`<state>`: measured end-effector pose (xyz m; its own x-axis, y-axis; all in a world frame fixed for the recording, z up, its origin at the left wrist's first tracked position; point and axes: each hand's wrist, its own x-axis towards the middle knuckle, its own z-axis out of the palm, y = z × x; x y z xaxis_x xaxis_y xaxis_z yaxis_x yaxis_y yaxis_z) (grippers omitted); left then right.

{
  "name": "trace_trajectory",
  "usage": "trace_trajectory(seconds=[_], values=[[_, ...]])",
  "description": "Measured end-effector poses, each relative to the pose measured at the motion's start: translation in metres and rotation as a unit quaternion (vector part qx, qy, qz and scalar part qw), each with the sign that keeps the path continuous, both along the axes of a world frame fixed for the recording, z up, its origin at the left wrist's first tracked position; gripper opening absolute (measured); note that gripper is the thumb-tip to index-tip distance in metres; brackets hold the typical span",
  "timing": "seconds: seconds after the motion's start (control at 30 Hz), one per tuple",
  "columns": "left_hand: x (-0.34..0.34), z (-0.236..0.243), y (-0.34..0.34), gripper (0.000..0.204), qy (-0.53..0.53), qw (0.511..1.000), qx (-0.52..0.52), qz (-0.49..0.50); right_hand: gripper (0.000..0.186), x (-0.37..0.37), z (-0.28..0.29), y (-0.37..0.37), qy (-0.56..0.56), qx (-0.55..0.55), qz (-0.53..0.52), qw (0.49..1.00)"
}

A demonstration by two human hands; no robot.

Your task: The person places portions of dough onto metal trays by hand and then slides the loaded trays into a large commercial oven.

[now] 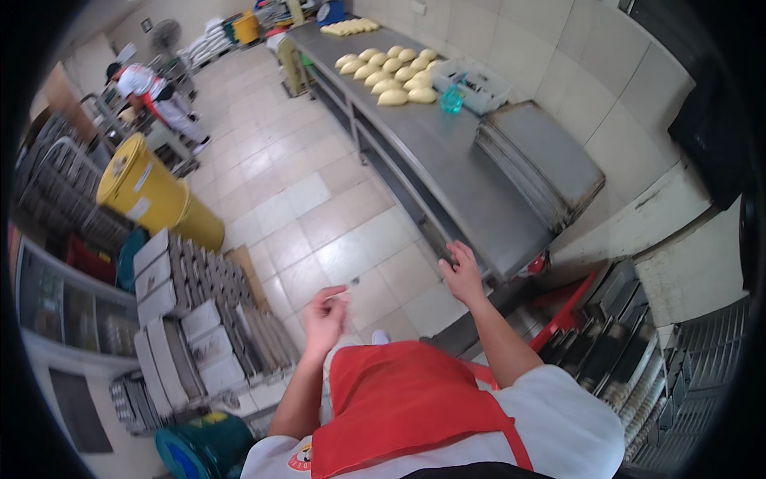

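My left hand (325, 318) hangs in the air over the tiled floor, fingers loosely bent and a little blurred; it appears to hold nothing. My right hand (463, 274) is raised beside the near end of the long steel table (447, 164), fingers apart and nothing in them. Several rounded pale-yellow dough pieces (392, 97) stand in rows on that table. Near them are a turquoise, see-through object (452, 99) and a white plastic bin (484, 89) with small things inside. A stack of flat metal trays (546, 156) lies nearer, against the wall.
Stacked baking pans (195, 319) and yellow drums (144, 180) line the left side. A green bin (199, 443) stands at lower left. Racked pans (614, 343) and a red crate (568, 310) are at my right. Farther off, a person (155, 92) bends over equipment.
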<state>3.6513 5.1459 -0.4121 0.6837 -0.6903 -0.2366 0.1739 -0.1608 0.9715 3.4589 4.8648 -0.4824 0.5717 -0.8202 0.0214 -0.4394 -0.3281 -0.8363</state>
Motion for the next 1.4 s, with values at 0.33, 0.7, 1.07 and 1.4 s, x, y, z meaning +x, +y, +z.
trace_trajectory(seconds=[0.33,0.7,1.07,1.4], values=[[0.306,-0.027,-0.305,0.048,-0.341,0.904,0.030,-0.257,0.043,0.231,0.026,-0.235,-0.119,0.145,-0.166,0.968],[0.496,-0.022,-0.736,0.091,-0.686,0.494,0.110,-0.523,0.087,0.537,0.012,-0.526,0.152,0.040,-0.409,0.899],[0.530,-0.013,-0.769,0.074,-0.567,0.555,0.051,-0.606,0.070,0.505,0.002,-0.538,-0.116,0.148,-0.303,0.934],[0.313,0.091,-0.803,0.078,0.054,0.780,-0.152,-0.604,0.059,0.218,0.171,-0.416,-0.643,0.159,-0.288,0.692]])
